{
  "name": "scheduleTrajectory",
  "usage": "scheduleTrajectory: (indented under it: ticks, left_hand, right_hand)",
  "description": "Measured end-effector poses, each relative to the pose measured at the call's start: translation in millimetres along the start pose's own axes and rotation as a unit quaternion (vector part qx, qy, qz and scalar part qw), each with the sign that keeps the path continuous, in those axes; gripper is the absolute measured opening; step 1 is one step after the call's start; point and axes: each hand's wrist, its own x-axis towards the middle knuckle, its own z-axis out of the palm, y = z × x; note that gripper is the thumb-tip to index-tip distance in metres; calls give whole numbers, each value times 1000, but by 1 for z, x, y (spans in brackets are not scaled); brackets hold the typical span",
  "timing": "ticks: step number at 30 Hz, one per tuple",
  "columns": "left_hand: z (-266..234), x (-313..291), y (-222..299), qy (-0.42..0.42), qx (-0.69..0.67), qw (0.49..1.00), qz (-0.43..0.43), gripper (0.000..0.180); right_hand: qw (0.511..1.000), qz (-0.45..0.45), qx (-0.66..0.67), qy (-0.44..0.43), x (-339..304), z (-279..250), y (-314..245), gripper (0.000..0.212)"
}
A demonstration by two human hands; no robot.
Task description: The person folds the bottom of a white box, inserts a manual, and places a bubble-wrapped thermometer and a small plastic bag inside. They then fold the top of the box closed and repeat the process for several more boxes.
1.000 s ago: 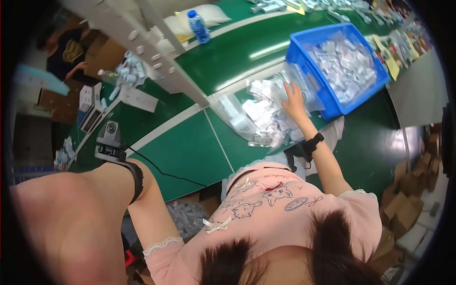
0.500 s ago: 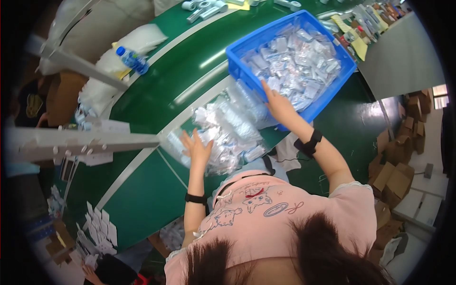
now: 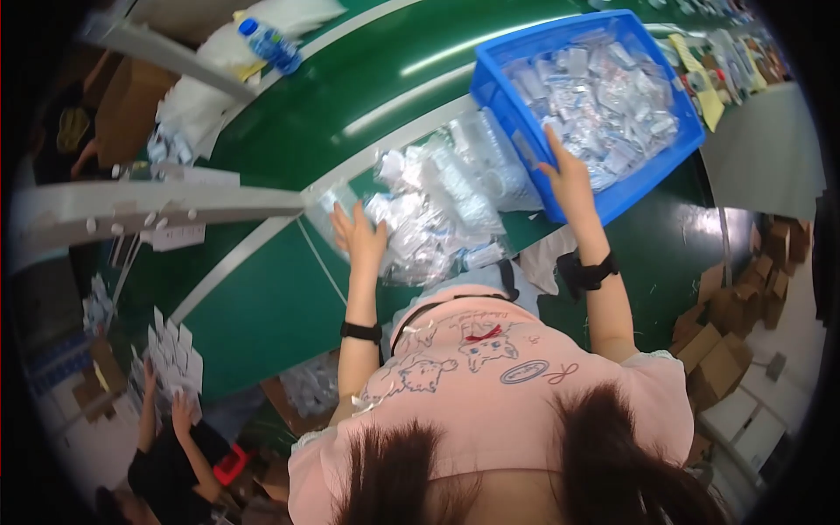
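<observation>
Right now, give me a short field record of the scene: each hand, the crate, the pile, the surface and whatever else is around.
left hand: flat on the left edge of the pile, fingers spread
right hand: on the near rim of the crate
crate: blue plastic, tilted toward the pile, full of clear packets
pile: clear plastic packets heaped on the surface
surface: green, with white stripes
bottle: lying at the far left
cardboard boxes: on the floor at right
other person: lower left, handling white packets

Both arms outstretched, left hand (image 3: 359, 234) fingers spread.
</observation>
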Motion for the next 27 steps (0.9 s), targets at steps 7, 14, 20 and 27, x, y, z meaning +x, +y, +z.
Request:
scheduleTrajectory:
  ticks: [7,14,20,27]
  left_hand:
    - [-16,6,-29,94,9,991,-94,79]
    - [-3,6,-43,52,-199,975,-81,86]
    - [-10,8,-51,73,-378,916,-111,67]
    - [-49,9,-35,-16,-683,717,-139,54]
  right_hand:
    - [921,-360,-1,151,-38,17,-25,33]
    - [993,-76,-14,-85,-111,79,-26,27]
    - [993,-64,-10,-99,-133,117,15,29]
    - [966,-77,90,-232,-107,133,-18,24]
